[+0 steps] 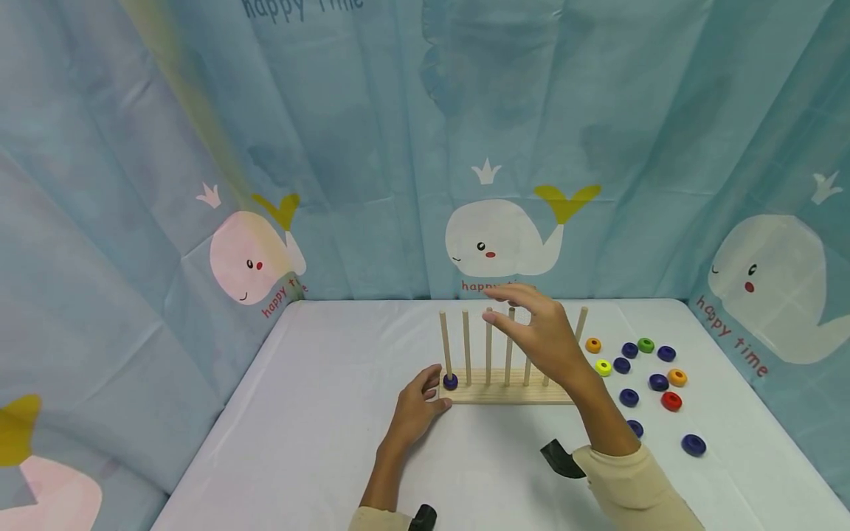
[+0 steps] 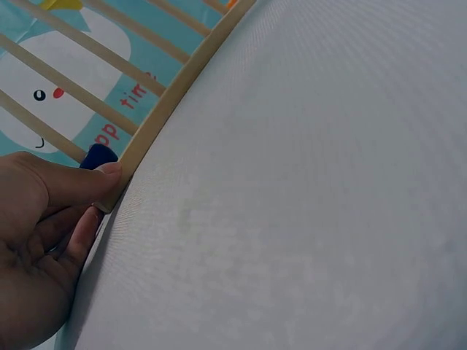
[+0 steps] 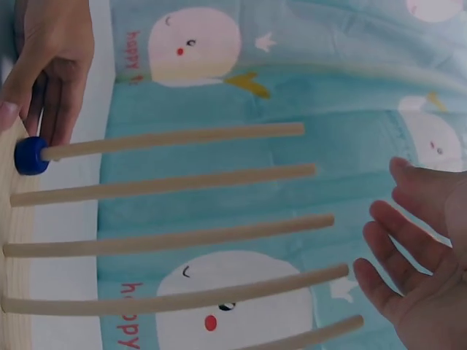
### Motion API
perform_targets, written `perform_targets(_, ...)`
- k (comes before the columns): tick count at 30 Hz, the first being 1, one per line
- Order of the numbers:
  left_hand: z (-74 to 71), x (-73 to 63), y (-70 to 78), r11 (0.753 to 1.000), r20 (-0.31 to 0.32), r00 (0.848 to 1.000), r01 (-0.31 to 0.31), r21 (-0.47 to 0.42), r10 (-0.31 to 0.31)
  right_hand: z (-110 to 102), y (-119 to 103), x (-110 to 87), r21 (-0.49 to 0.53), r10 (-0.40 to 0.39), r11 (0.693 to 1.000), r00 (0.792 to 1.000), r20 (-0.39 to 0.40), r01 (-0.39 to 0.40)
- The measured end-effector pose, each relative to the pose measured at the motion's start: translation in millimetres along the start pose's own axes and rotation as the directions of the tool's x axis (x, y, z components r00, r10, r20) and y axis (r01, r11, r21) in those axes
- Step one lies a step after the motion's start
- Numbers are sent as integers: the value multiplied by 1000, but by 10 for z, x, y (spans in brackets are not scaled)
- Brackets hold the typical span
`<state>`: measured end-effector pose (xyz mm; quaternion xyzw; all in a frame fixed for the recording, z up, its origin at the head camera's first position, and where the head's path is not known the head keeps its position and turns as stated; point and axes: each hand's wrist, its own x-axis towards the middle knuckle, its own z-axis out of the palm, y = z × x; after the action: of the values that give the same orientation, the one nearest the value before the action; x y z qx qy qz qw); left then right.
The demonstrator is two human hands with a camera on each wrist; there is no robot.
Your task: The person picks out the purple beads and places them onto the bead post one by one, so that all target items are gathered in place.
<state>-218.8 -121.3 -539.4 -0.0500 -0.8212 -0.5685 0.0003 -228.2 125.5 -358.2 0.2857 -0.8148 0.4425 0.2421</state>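
Note:
A wooden peg rack (image 1: 505, 396) with a row of upright pegs stands on the white table. One dark blue bead (image 1: 450, 382) sits at the foot of its leftmost peg; it also shows in the right wrist view as a blue bead (image 3: 31, 156). With thumb in front and fingers behind, my left hand (image 1: 413, 409) grips the left end of the base (image 2: 149, 131). Above the middle pegs hovers my right hand (image 1: 543, 341), its fingers spread apart and nothing between them. In the right wrist view, that hand (image 3: 419, 262) is beyond the peg tips. Part of the right-hand pegs is hidden behind it.
Loose beads lie right of the rack: several blue ones such as a blue bead (image 1: 693, 445), a red bead (image 1: 671, 401), a green bead (image 1: 645, 344), a yellow bead (image 1: 603, 367) and two orange ones. A whale-print curtain (image 1: 372, 184) hangs behind the table (image 1: 319, 413).

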Motion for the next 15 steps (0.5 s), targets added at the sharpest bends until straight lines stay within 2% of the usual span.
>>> perform_targets(8, 0, 2, 12, 1000, -11, 1000, -2, 16, 2, -177, 65, -133, 41, 14, 999, 999, -47, -12)
perform_targets(15, 10, -6, -12, 1000, -8, 1000, 2, 10, -2, -306, 186, -291, -9, 33, 999, 996, -86, -34)
